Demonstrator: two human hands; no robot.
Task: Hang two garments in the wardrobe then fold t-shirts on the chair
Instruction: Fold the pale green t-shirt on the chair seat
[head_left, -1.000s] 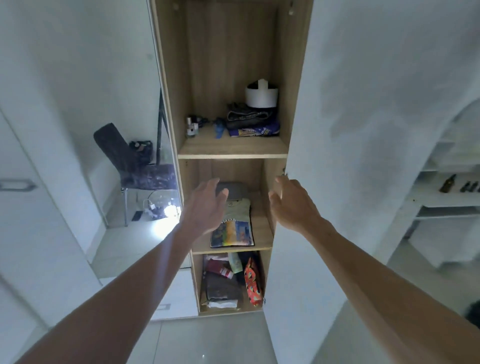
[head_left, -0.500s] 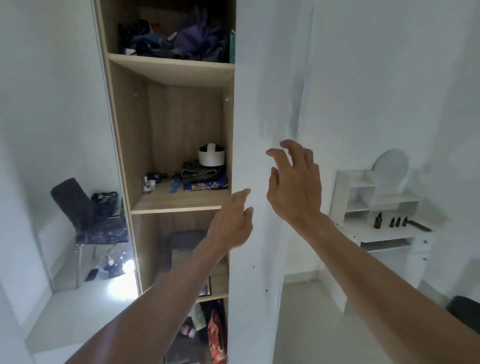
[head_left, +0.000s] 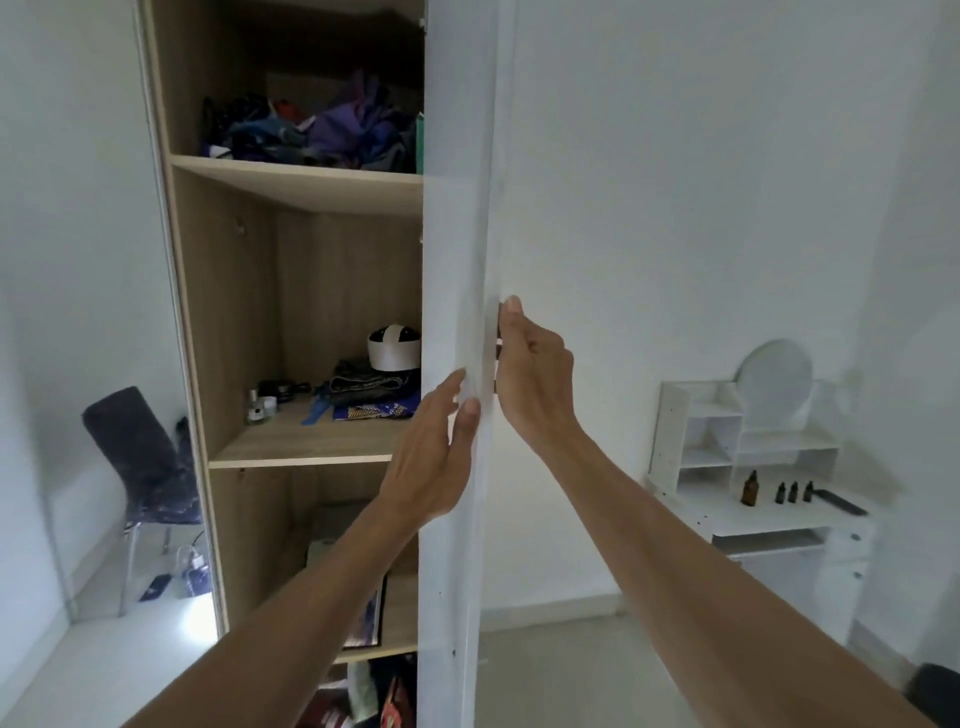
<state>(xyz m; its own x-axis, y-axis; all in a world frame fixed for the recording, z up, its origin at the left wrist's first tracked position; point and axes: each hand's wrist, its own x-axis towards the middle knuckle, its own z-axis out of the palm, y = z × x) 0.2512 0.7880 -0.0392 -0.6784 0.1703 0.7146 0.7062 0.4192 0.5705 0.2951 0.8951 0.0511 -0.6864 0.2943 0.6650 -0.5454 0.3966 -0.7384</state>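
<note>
Wardrobe (head_left: 291, 322) wooden inside (door (head_left: 454, 208) white)

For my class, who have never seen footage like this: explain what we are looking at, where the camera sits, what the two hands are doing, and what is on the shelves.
There is no machine here. A person wears a camera on the head, so you look forward and down along both bare arms.

The left hand lies with straight fingers against the edge of a white wardrobe door. The right hand curls its fingers round that door's far edge. Neither holds a garment.

Inside the wardrobe, the top shelf carries a heap of purple and blue clothes. The shelf below has a white cap, folded cloth and small bottles. At left stands a dark chair; at right, a white dressing table.
</note>
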